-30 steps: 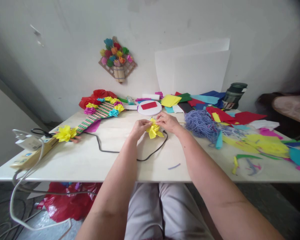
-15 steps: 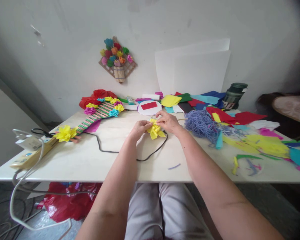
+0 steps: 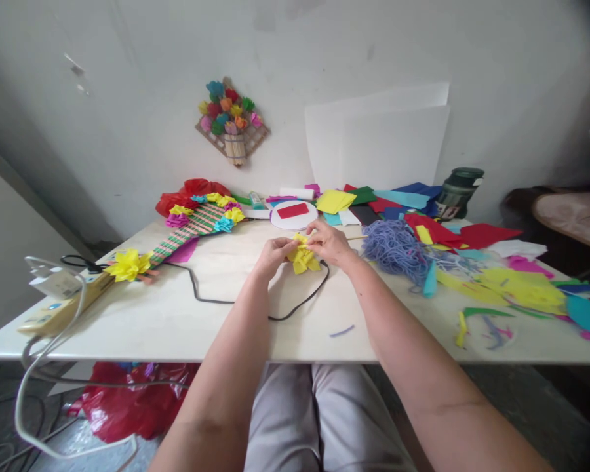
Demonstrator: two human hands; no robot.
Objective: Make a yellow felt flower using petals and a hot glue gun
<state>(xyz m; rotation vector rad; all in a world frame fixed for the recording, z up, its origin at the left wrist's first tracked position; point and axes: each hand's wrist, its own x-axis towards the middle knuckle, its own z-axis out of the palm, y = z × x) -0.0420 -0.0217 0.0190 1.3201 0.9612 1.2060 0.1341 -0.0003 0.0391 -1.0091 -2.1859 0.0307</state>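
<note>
Table: a pale table [image 3: 177,314] is standing against a grey-white wall [image 3: 128,98], with white card sheets [image 3: 383,144] leaning on the wall behind it.
Left hand: the left hand [image 3: 274,254] is pinching the left side of a yellow paper flower [image 3: 303,257], fingers curled closed on it.
Right hand: the right hand [image 3: 330,242] is gripping the flower's right side, fingertips bent in on the paper.
Flower: it is sitting just above the table's middle, between both hands, over a black cable [image 3: 236,298].
Right side: a purple yarn pile [image 3: 396,249] is lying near the right hand, with paper scraps [image 3: 511,282] spreading beyond it and a dark flask [image 3: 455,192] standing at the back.
Left side: a woven panel [image 3: 191,226] with paper flowers is lying aslant, and a power strip [image 3: 54,308] is sitting at the edge.
Wall: a small flower plaque [image 3: 232,124] is hanging there.
Below: a red bag [image 3: 122,406] is lying under the table.
Hard to see: the palms are turned away, and the flower's centre is covered by fingers.
</note>
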